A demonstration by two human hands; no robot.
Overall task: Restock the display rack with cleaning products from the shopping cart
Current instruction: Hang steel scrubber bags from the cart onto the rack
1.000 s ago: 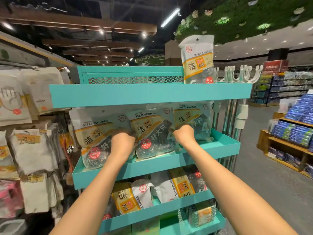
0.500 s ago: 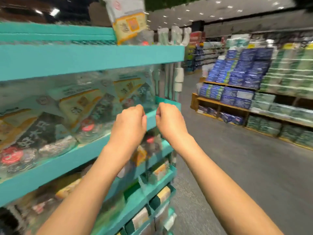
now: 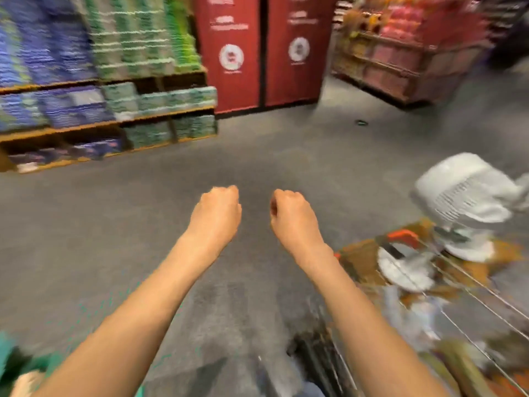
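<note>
**Meanwhile, both hands are carried empty toward the cart**

Both bare forearms are stretched forward over a grey speckled shop floor (image 3: pixel 143 224), and the whole view is smeared by motion blur. The left hand (image 3: pixel 216 212) and the right hand (image 3: pixel 292 214) are held side by side at the middle of the view, close together but apart. Each is seen from the back, with the fingers curled under into a loose fist. Nothing is seen held in either hand, and nothing is touched by them.

The silver wire shopping cart (image 3: pixel 472 305) is found at the lower right, just beside the right forearm. It is heaped with blurred packets in white, orange and brown, and a white ribbed packet (image 3: pixel 466 190) is seen near its top. What these goods are cannot be told. Of the display rack, only a blurred teal scrap (image 3: pixel 34 365) at the lower left corner may be seen.

The empty, curled hands are judged to be readied for another pick from the cart.

Beyond the floor, wooden shelves of blue and green packs (image 3: pixel 108 101), a red panelled column (image 3: pixel 263 50) and a pink and orange display (image 3: pixel 400 47) are visible.
</note>
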